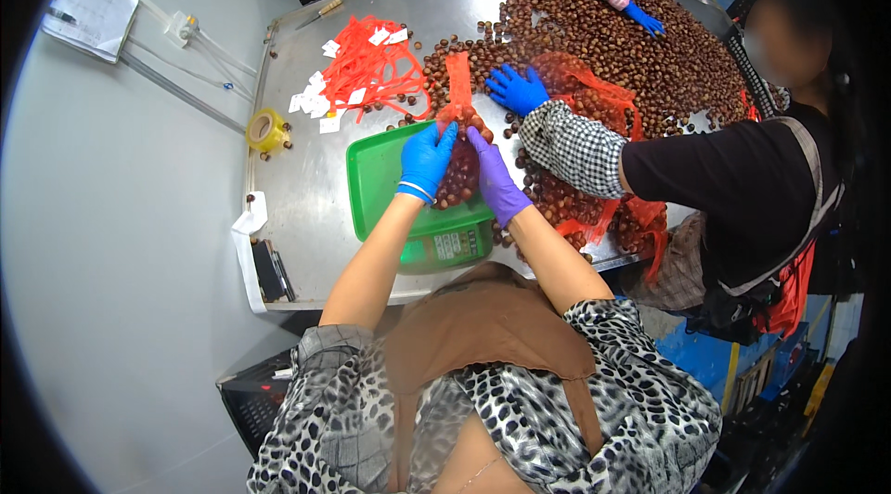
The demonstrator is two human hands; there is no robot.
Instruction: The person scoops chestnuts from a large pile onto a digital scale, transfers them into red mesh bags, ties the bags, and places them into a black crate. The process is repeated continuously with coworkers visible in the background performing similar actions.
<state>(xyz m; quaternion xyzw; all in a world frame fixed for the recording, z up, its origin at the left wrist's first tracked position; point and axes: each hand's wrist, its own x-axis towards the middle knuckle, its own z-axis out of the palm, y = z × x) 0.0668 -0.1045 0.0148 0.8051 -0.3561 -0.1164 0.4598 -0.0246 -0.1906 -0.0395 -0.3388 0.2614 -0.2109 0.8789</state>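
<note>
My left hand (426,158), in a blue glove, and my right hand (498,177), in a purple glove, hold a red mesh bag of chestnuts (459,177) between them. The bag's flat, unfilled end (459,76) extends away from me over loose chestnuts. Beneath the bag is a green tray (372,177) on a scale, whose button panel (452,245) faces me. Just beyond the tray lies a pile of red mesh strips (369,62) with white tags.
A co-worker's blue-gloved hand (518,90) is close on the right, by filled mesh bags (598,101). Another person's gloved hand (644,19) touches the large chestnut heap (592,21). Yellow tape (267,131) and a knife (320,12) lie on the metal table (313,195).
</note>
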